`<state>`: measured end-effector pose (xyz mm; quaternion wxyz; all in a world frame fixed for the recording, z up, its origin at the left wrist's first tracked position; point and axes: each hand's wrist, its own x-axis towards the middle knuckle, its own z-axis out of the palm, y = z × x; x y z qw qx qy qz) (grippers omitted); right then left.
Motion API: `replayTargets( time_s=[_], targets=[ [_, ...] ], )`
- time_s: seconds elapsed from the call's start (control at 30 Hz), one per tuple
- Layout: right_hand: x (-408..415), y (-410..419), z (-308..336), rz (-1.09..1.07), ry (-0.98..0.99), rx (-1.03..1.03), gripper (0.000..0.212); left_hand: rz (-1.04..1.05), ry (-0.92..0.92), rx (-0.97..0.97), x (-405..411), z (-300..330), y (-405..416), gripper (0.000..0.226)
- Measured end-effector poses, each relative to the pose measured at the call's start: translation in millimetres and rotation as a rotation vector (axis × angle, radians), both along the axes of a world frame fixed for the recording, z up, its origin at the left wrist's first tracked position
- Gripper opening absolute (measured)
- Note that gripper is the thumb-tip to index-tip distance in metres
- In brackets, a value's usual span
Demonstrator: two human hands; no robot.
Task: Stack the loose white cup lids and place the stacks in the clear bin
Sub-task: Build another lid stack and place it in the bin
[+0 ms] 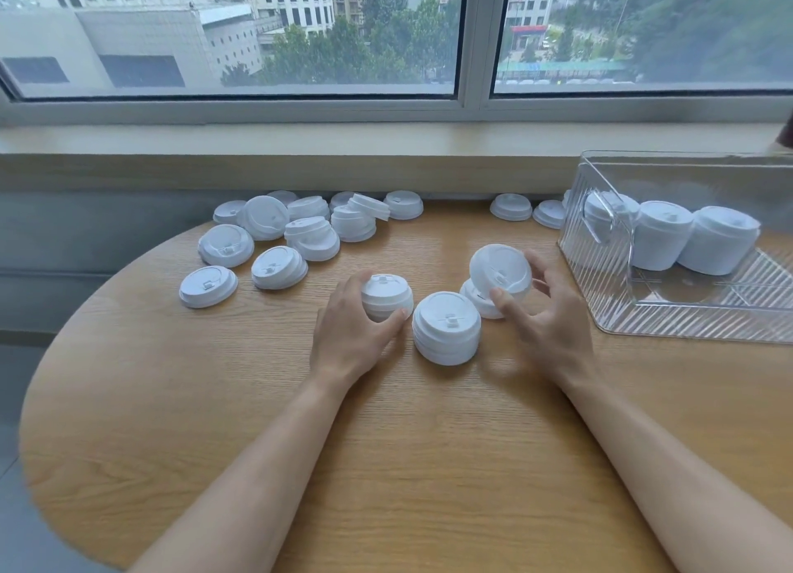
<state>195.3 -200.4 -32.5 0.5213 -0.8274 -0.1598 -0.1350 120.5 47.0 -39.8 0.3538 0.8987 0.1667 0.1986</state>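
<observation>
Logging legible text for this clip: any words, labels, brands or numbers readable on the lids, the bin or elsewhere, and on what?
None can be read.
White cup lids: only moulded relief, no legible lettering.
Clear bin: no label visible.
Red storefront sign through the window: too small and blurred to read.

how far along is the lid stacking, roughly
Early to middle. Done: three stacks stand in the bin. In hand: the left hand grips a short stack, the right hand holds a tilted lid, and another stack sits between them. Left: many loose lids by the window, a few already nested.
</observation>
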Motion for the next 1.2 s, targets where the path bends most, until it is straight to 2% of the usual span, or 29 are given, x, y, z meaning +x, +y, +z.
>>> replayTargets(
  time_s=[0.2, 0.33, 0.47, 0.57, 0.7, 0.77, 0.87, 0.97, 1.1, 1.2],
  targets=[
    [-24.4, 14.3, 9.3, 0.217, -0.020, -0.067, 0.070, 0.003, -0.009, -0.023, 1.4, -0.6, 0.2, 0.076],
    [-25.5, 18.0, 9.0, 0.347, -0.040, -0.150, 0.071, 0.011, -0.007, -0.031, 2.9, -1.1, 0.1, 0.079],
    [-21.7, 18.8, 7.5, 0.393, 0.015, -0.215, 0.077, 0.011, -0.007, -0.028, 4.6, -2.2, 1.0, 0.072],
    [-18.7, 19.6, 5.5, 0.397, -0.003, -0.266, 0.073, 0.015, -0.007, -0.017, 5.2, -3.1, 0.8, 0.068],
    [-18.2, 19.3, 2.8, 0.424, -0.021, -0.297, 0.072, 0.021, 0.010, 0.018, 6.5, -3.7, 0.4, 0.070],
    [-14.7, 15.4, 2.7, 0.380, -0.013, -0.201, 0.068, 0.017, 0.013, 0.022, 6.5, -4.0, 0.6, 0.074],
    [-3.8, 6.4, 3.0, 0.124, -0.032, -0.115, 0.057, 0.028, 0.003, 0.007, 6.2, -4.0, 0.9, 0.081],
    [5.8, 1.6, 0.7, -0.023, 0.048, -0.233, 0.061, 0.077, 0.005, -0.013, 6.1, -2.6, 0.7, 0.088],
    [12.4, 5.1, -4.9, -0.033, 0.133, -0.408, 0.088, 0.090, 0.007, -0.021, 5.2, -0.7, 0.0, 0.086],
    [14.3, 8.1, -5.1, -0.052, 0.125, -0.428, 0.081, 0.072, -0.003, -0.053, 4.9, -0.1, 1.3, 0.082]
  ],
)
